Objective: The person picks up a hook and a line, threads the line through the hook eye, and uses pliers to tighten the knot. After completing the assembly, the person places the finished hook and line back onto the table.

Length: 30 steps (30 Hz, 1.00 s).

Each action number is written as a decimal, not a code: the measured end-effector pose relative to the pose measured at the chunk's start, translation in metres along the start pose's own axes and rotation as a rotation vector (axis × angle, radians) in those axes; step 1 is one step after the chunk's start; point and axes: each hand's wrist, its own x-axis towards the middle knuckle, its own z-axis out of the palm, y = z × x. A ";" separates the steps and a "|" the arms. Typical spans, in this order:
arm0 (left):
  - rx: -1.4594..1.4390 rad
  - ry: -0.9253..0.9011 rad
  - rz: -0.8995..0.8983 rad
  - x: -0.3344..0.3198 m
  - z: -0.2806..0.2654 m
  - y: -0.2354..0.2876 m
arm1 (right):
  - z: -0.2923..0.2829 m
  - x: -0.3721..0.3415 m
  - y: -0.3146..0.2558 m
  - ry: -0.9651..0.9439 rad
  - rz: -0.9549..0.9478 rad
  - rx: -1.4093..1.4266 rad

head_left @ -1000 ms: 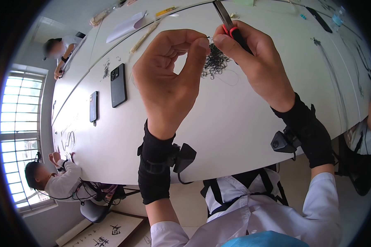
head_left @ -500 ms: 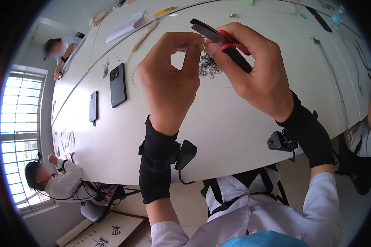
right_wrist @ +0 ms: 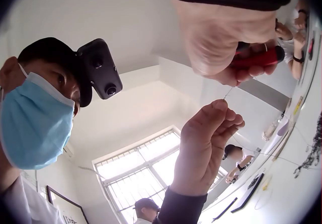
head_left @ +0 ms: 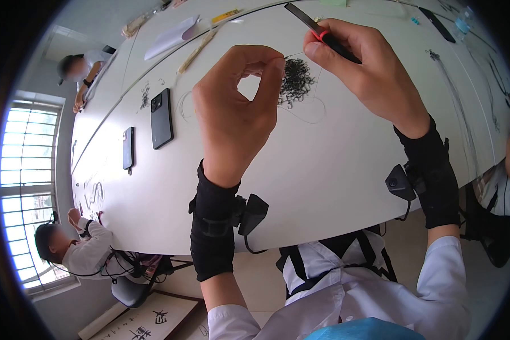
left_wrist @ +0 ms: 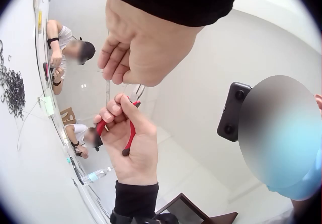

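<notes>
My left hand (head_left: 235, 113) pinches a tiny dark fish hook (head_left: 289, 56) between thumb and forefinger, mostly hidden by the fingertips. My right hand (head_left: 374, 73) holds red-and-black pliers (head_left: 330, 38) in its palm, their metal nose pointing up and left. A thin clear fishing line (right_wrist: 229, 92) runs from the left fingertips to the right thumb and forefinger, which are close together at it. Below the hands, a pile of dark fish hooks (head_left: 296, 83) lies on the white table (head_left: 317, 181), with a loop of thin line beside it.
Two phones, one large (head_left: 162, 119) and one smaller (head_left: 128, 148), lie left of my left hand. White paper (head_left: 173, 37) and a yellow tool (head_left: 226, 15) are farther back. A water bottle (head_left: 464, 24) stands at the far right. Other people sit around the table.
My right hand first came closer to the left with the pliers swung left, then drew away right and up, leaving a wider gap. The left hand shifted only slightly.
</notes>
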 end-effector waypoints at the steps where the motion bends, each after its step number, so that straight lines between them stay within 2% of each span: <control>1: -0.008 -0.031 -0.025 0.000 -0.001 0.002 | 0.000 0.000 0.001 0.005 0.003 -0.015; 3: -0.024 -0.092 -0.076 -0.001 -0.004 0.006 | 0.000 0.000 -0.001 0.006 0.024 0.002; 9: -0.172 -0.113 -0.136 0.000 -0.004 0.011 | 0.014 -0.003 0.010 0.062 0.027 0.108; 15: -0.171 0.011 -0.182 0.001 -0.003 0.014 | 0.027 -0.009 -0.004 0.082 0.012 0.121; 18: -0.067 0.089 -0.074 0.000 -0.001 0.003 | 0.030 -0.012 -0.016 0.140 -0.036 0.087; 21: 0.070 0.142 0.004 -0.001 0.003 -0.003 | 0.037 -0.012 -0.012 0.225 -0.194 0.028; 27: 0.180 0.041 0.154 0.000 0.004 -0.009 | 0.026 -0.010 -0.009 0.171 -0.253 -0.035; 30: 0.195 -0.063 0.042 -0.003 0.003 0.000 | 0.013 -0.007 -0.010 0.117 -0.172 -0.022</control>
